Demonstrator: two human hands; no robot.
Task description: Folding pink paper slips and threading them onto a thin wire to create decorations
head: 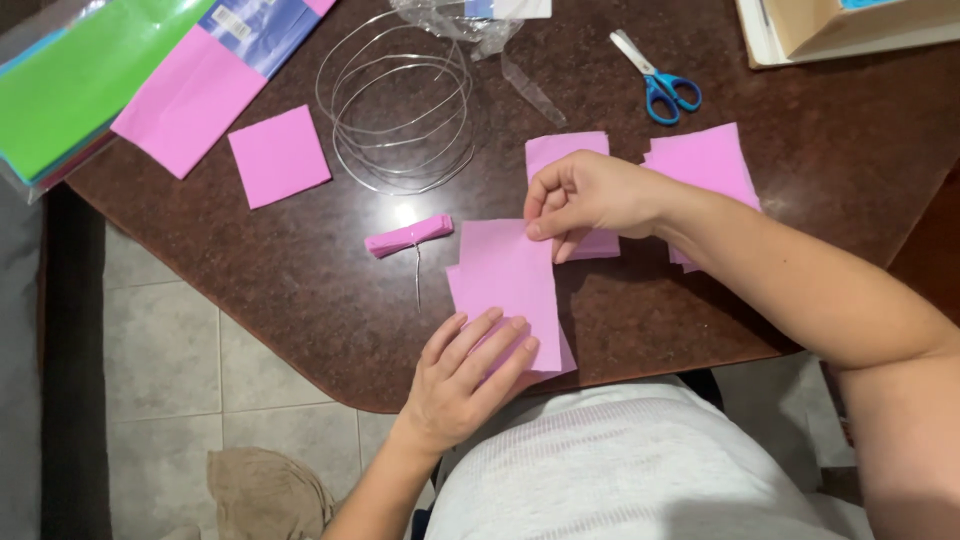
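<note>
One scissors, one wire coil, two hands.

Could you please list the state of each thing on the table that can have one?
Pink paper stack: flat, pressed by left hand, top edge pinched by right hand.
Scissors: closed.
Wire: coiled.
Pink strip: folded, wire-tied.
Pink square: flat, untouched.

Both hands on pink paper

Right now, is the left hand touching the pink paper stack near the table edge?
Touching. The head view shows the left hand lying flat with its fingers pressed on the near end of the pink paper stack, with no gap between them.
</note>
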